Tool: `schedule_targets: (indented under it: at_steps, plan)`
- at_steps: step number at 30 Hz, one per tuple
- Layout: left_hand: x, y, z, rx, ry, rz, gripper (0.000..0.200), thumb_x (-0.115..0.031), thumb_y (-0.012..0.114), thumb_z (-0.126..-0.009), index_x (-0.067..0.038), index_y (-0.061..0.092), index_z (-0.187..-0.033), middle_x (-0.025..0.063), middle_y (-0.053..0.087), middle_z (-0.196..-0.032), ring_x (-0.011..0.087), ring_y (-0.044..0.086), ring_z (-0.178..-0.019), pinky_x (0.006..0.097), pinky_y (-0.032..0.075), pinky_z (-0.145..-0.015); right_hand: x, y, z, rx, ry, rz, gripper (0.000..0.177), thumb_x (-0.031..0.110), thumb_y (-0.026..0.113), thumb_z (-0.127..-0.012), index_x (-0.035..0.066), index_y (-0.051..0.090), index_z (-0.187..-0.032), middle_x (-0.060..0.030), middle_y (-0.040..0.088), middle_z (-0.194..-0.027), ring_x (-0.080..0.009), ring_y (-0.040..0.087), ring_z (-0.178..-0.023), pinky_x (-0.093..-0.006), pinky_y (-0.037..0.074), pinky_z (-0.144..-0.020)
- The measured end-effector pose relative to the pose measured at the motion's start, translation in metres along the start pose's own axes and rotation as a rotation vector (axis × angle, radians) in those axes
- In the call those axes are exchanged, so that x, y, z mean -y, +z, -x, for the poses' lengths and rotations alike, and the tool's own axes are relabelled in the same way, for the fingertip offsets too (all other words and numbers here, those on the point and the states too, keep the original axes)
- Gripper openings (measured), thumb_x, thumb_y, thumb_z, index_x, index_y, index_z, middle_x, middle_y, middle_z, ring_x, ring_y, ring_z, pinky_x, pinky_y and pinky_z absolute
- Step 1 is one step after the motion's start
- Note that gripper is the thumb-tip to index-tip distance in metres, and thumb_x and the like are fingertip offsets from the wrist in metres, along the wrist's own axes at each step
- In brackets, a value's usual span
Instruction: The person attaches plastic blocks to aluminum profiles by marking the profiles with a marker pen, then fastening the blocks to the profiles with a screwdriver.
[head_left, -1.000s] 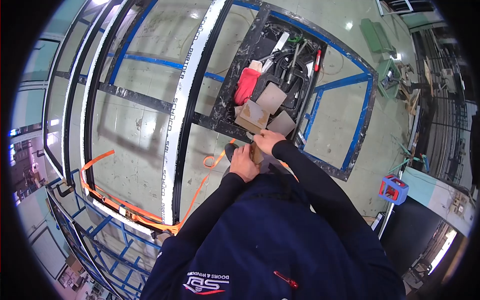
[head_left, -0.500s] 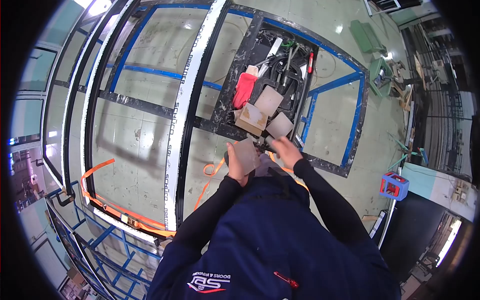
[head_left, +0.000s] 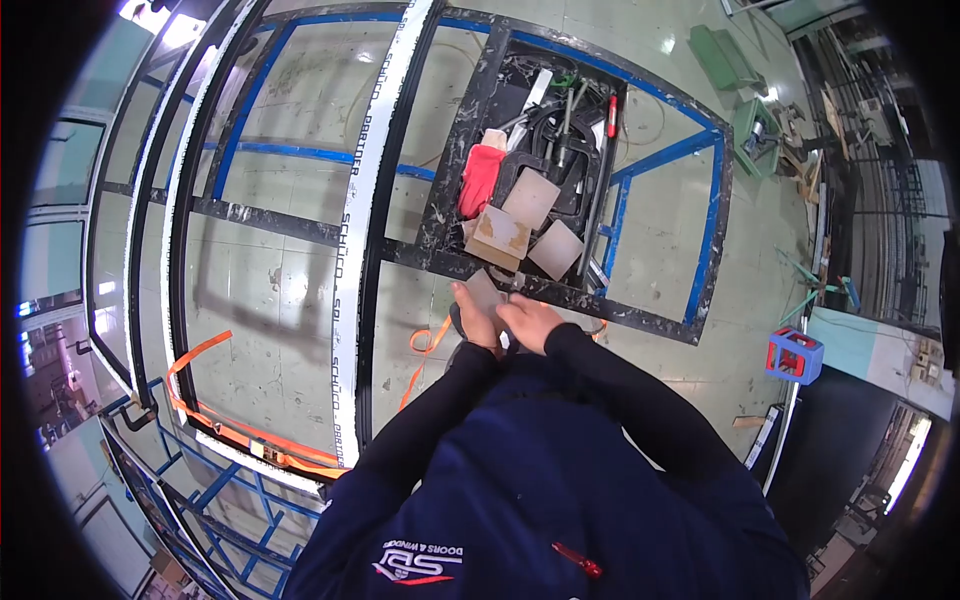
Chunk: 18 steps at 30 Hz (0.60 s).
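My left hand (head_left: pixel 478 322) grips a thin greyish-beige square plate (head_left: pixel 484 291) near my body, below the tray's front edge. Against the right side of that plate, my right hand (head_left: pixel 530 322) has its fingers curled in; whether it pinches anything besides the plate is hidden. Just beyond, two flat pale squares, one upper (head_left: pixel 531 197) and one lower right (head_left: pixel 556 250), lie in a black tray (head_left: pixel 470 130). A small stack of brownish-beige blocks (head_left: pixel 498 237) sits beside them. A red glove (head_left: pixel 482 180) lies to the left of the squares, with clamps (head_left: pixel 562 140) behind.
A blue and black metal frame (head_left: pixel 715 230) surrounds the tray. Long white-taped profiles (head_left: pixel 352 240) run along the left. Orange strap (head_left: pixel 200 350) hangs at lower left. A blue and red plastic box (head_left: pixel 795 356) and green metal stands (head_left: pixel 722 58) are on the right.
My right hand has moved left from near the tray edge to the plate in my left hand. The held plate has tilted and shifted slightly. The view has shifted a little.
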<state>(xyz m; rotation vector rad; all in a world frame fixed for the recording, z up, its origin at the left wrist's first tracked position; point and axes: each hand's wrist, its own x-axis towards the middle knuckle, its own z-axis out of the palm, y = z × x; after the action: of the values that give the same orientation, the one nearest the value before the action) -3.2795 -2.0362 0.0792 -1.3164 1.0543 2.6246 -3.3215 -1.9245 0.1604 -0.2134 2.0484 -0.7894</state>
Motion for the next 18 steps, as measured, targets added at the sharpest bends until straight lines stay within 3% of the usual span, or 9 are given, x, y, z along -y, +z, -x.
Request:
schedule_targets:
  at_steps: [2, 4, 5, 6, 8, 10, 12, 15, 18]
  plan:
    - [0.003, -0.002, -0.001, -0.023, 0.006, 0.020, 0.071, -0.069, 0.032, -0.098, -0.004, 0.061, -0.107, 0.0084, 0.064, -0.093, 0.0215, 0.063, -0.085, 0.0356, 0.050, -0.078, -0.010, 0.008, -0.004, -0.012, -0.073, 0.010, 0.039, 0.036, 0.037, -0.099, 0.005, 0.057, -0.110, -0.0237, 0.058, -0.118, -0.0416, 0.055, -0.113, -0.0460, 0.046, -0.092]
    - [0.006, -0.007, -0.001, 0.038, 0.011, 0.057, 0.072, -0.070, 0.032, -0.097, -0.005, 0.059, -0.115, 0.0092, 0.063, -0.106, 0.0234, 0.061, -0.099, 0.0367, 0.048, -0.089, -0.016, 0.014, -0.022, -0.040, -0.046, 0.010, 0.038, 0.036, 0.036, -0.099, 0.005, 0.057, -0.109, -0.0246, 0.057, -0.118, -0.0416, 0.054, -0.114, -0.0462, 0.045, -0.093]
    - [0.008, -0.010, -0.004, 0.071, 0.016, 0.073, 0.074, -0.070, 0.032, -0.097, -0.005, 0.059, -0.119, 0.0096, 0.063, -0.112, 0.0244, 0.060, -0.106, 0.0373, 0.046, -0.095, -0.002, 0.005, -0.034, -0.074, -0.006, 0.115, 0.039, 0.035, 0.036, -0.099, 0.004, 0.057, -0.109, -0.0247, 0.057, -0.119, -0.0420, 0.054, -0.115, -0.0465, 0.045, -0.093]
    - [0.013, -0.010, -0.005, 0.047, 0.055, 0.039, 0.073, -0.069, 0.033, -0.098, -0.005, 0.058, -0.120, 0.0094, 0.063, -0.113, 0.0241, 0.060, -0.107, 0.0372, 0.046, -0.096, 0.009, -0.006, -0.038, -0.100, 0.183, -0.010, 0.040, 0.034, 0.034, -0.099, 0.003, 0.057, -0.109, -0.0254, 0.055, -0.125, -0.0428, 0.053, -0.117, -0.0467, 0.045, -0.093]
    - [0.020, -0.005, -0.012, -0.004, 0.149, -0.014, 0.072, -0.068, 0.035, -0.098, -0.004, 0.057, -0.122, 0.0091, 0.063, -0.116, 0.0235, 0.059, -0.111, 0.0369, 0.045, -0.099, -0.008, -0.002, -0.052, -0.072, 0.133, 0.028, 0.043, 0.036, 0.034, -0.099, 0.003, 0.057, -0.112, -0.0261, 0.055, -0.128, -0.0429, 0.051, -0.120, -0.0461, 0.044, -0.096]
    - [0.015, -0.003, -0.011, 0.017, 0.130, 0.040, 0.067, -0.062, 0.037, -0.100, -0.003, 0.057, -0.122, 0.0090, 0.062, -0.117, 0.0221, 0.059, -0.110, 0.0359, 0.045, -0.098, -0.035, 0.020, -0.040, -0.127, -0.137, 0.105, 0.047, 0.040, 0.036, -0.097, 0.002, 0.057, -0.115, -0.0277, 0.055, -0.127, -0.0421, 0.051, -0.121, -0.0453, 0.042, -0.098]
    - [0.007, -0.007, -0.003, 0.082, 0.090, 0.082, 0.058, -0.053, 0.036, -0.104, -0.002, 0.057, -0.121, 0.0098, 0.062, -0.116, 0.0211, 0.060, -0.106, 0.0355, 0.047, -0.094, -0.003, 0.004, -0.023, -0.049, -0.051, 0.003, 0.047, 0.039, 0.037, -0.098, 0.002, 0.057, -0.118, -0.0282, 0.055, -0.128, -0.0417, 0.051, -0.122, -0.0447, 0.041, -0.099]
    - [0.008, -0.001, 0.003, 0.053, 0.096, 0.070, 0.057, -0.052, 0.036, -0.104, -0.003, 0.057, -0.123, 0.0096, 0.062, -0.116, 0.0213, 0.061, -0.107, 0.0358, 0.048, -0.095, 0.002, -0.013, -0.063, -0.052, 0.084, -0.055, 0.047, 0.039, 0.038, -0.098, -0.001, 0.057, -0.114, -0.0269, 0.055, -0.128, -0.0420, 0.051, -0.122, -0.0435, 0.041, -0.099]
    - [0.011, -0.003, -0.005, 0.029, 0.126, 0.073, 0.057, -0.052, 0.036, -0.104, -0.003, 0.057, -0.123, 0.0102, 0.062, -0.117, 0.0218, 0.061, -0.108, 0.0360, 0.048, -0.095, -0.012, -0.002, -0.049, -0.024, -0.183, 0.086, 0.051, 0.042, 0.040, -0.096, -0.004, 0.058, -0.110, -0.0281, 0.058, -0.122, -0.0427, 0.053, -0.118, -0.0447, 0.043, -0.095]
